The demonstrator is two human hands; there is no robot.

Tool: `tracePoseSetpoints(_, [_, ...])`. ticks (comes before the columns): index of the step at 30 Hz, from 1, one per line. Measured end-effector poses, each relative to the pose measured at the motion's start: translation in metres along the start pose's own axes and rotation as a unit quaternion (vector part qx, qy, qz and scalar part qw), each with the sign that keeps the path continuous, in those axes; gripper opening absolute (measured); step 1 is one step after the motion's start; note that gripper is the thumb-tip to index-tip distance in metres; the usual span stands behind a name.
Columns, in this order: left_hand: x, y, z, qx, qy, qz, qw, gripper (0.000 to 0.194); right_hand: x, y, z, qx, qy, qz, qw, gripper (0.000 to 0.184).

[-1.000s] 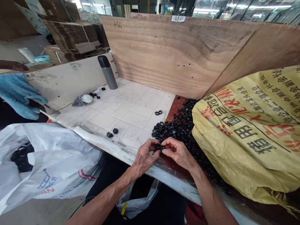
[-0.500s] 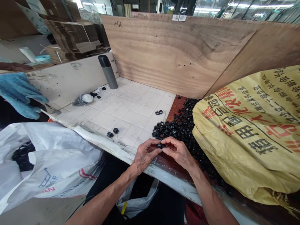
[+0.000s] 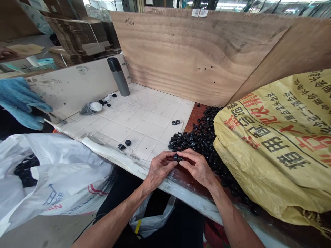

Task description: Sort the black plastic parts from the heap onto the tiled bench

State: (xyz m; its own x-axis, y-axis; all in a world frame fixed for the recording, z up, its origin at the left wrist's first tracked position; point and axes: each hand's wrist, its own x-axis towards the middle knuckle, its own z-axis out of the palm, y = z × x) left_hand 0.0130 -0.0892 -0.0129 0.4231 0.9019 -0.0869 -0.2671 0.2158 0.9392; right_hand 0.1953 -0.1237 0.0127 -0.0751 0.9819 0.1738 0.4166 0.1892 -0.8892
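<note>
Black plastic fitting (image 3: pixel 178 158), small and ring-like, sits between the fingertips of both hands just above the bench's near edge; it could be one piece or two, too small to tell. The left hand (image 3: pixel 160 168) and right hand (image 3: pixel 198 168) are both closed on it, knuckles up. Just beyond them a heap of black fittings (image 3: pixel 199 137) lies on a reddish wooden board (image 3: pixel 193 115), banked against a yellow woven sack (image 3: pixel 274 144) with red and black printing. White tiles (image 3: pixel 144 120) cover the rest of the bench, backed by plywood boards (image 3: pixel 196 51); a steel flask (image 3: pixel 118 77) stands near their far corner. A white plastic bag (image 3: pixel 51 172) lies lower left, cardboard stacks (image 3: pixel 74 34) upper left. Since the earlier frame, the hands have drawn closer together, and another person's hand (image 3: pixel 5 52) now shows in the upper left corner.
</note>
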Motion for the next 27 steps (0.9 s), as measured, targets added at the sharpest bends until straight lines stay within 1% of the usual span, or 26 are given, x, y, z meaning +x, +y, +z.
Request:
tracePoseSetpoints(3, [0.000,0.000,0.000,-0.022,-0.003,-0.021,1.000,0.035,-0.001,0.004,0.002,-0.001,0.015,0.024,1.000,0.018])
tracePoseSetpoints(6, [0.000,-0.001,0.000,-0.024,0.003,-0.017,1.000,0.033,-0.001,0.006,0.003,-0.020,0.019,0.008,1.000,0.009])
tracePoseSetpoints(8, [0.000,-0.003,0.000,-0.031,0.004,-0.011,0.999,0.032,-0.001,0.006,0.004,-0.029,0.025,-0.001,0.999,0.012])
tracePoseSetpoints(11, [0.000,-0.004,0.000,-0.046,0.001,-0.003,0.999,0.032,-0.002,0.009,0.007,-0.044,0.037,0.002,0.998,0.023])
tracePoseSetpoints(13, [0.000,-0.005,0.000,-0.049,-0.002,-0.003,0.999,0.032,-0.003,0.011,0.010,-0.066,0.041,-0.004,0.997,0.026])
tracePoseSetpoints(16, [0.001,-0.005,0.000,-0.042,-0.005,-0.007,0.999,0.031,-0.005,0.012,0.012,-0.095,0.035,-0.034,0.994,0.019])
tracePoseSetpoints(19, [0.001,-0.005,-0.001,-0.058,-0.005,-0.010,0.998,0.030,-0.005,0.009,0.010,-0.107,0.014,-0.062,0.992,0.017])
tracePoseSetpoints(21, [0.001,-0.005,-0.002,-0.069,-0.006,-0.012,0.998,0.030,-0.004,0.007,0.008,-0.108,0.005,-0.064,0.992,0.016])
tracePoseSetpoints(23, [0.000,-0.004,-0.003,-0.060,-0.009,-0.015,0.998,0.030,-0.004,0.007,0.007,-0.116,-0.004,-0.051,0.992,0.008])
tracePoseSetpoints(24, [0.000,-0.004,-0.003,-0.050,-0.013,-0.014,0.999,0.030,-0.004,0.007,0.007,-0.127,-0.009,-0.044,0.991,0.012])
tracePoseSetpoints(27, [-0.001,-0.004,-0.003,-0.023,-0.028,-0.010,0.999,0.030,-0.004,0.010,0.010,-0.163,-0.013,-0.030,0.986,0.036])
